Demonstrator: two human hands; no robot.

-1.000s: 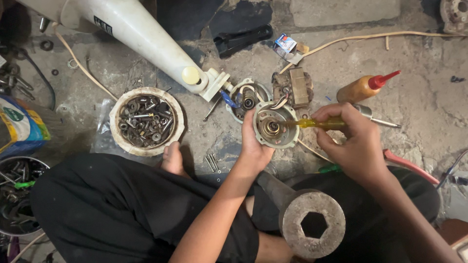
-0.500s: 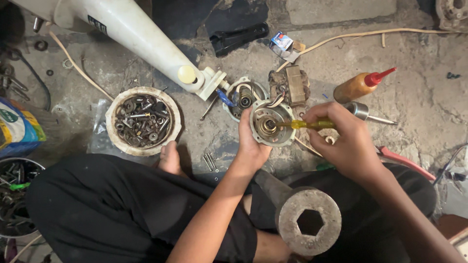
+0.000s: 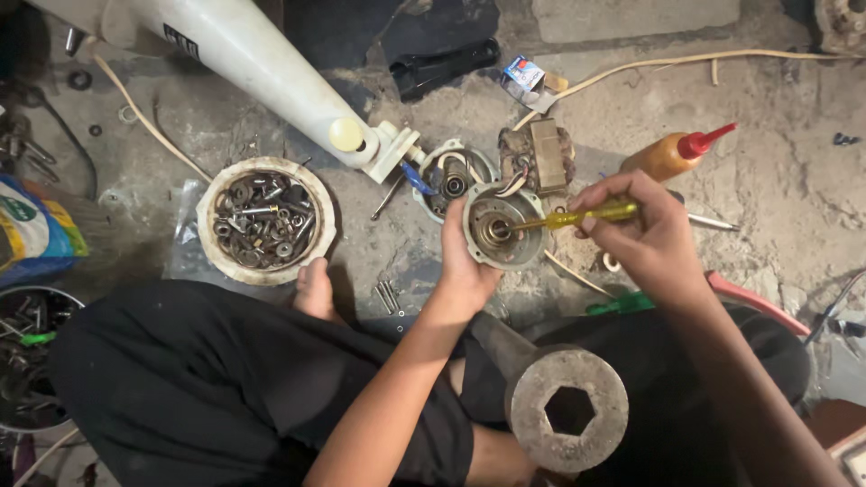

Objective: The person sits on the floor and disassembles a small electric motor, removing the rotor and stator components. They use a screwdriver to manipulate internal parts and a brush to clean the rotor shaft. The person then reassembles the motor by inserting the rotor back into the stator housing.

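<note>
Metal round motor housing (image 3: 503, 225), open face up, at the middle of the concrete floor (image 3: 776, 180): gripped at its near-left rim by the left hand (image 3: 465, 261), fingers curled about the edge. Yellow-handled screwdriver (image 3: 577, 217): clasped in the closed right hand (image 3: 645, 230), lying level, tip at the housing's centre, hand just right of the housing. Bowl of nuts and bolts (image 3: 265, 219): left of the housing. Amber squeeze bottle (image 3: 672, 155), red nozzle: beyond the right hand. Heavy hex-socket steel cylinder (image 3: 566, 408): nearest, between the knees.
</note>
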